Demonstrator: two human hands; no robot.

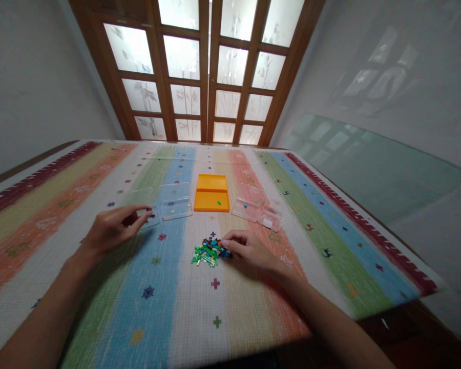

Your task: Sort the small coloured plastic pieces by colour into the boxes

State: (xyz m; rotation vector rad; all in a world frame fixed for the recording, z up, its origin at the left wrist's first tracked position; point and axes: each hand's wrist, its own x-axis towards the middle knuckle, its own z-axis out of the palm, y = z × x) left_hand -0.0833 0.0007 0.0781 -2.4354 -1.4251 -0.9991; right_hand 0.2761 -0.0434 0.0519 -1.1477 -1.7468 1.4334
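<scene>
Forearms [34, 312], foreground | left hand [113, 225] pinches dark piece [150, 211] at clear box [143, 196], 9 o'clock | right hand [249, 249] bunched at brick pile [206, 254], 6 o'clock — hold unclear | likely sorting — next calls for careful release

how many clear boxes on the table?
4: one clear box by the left hand, partly covered; another left of the orange box; two right of it, inner one and outer one.
</scene>
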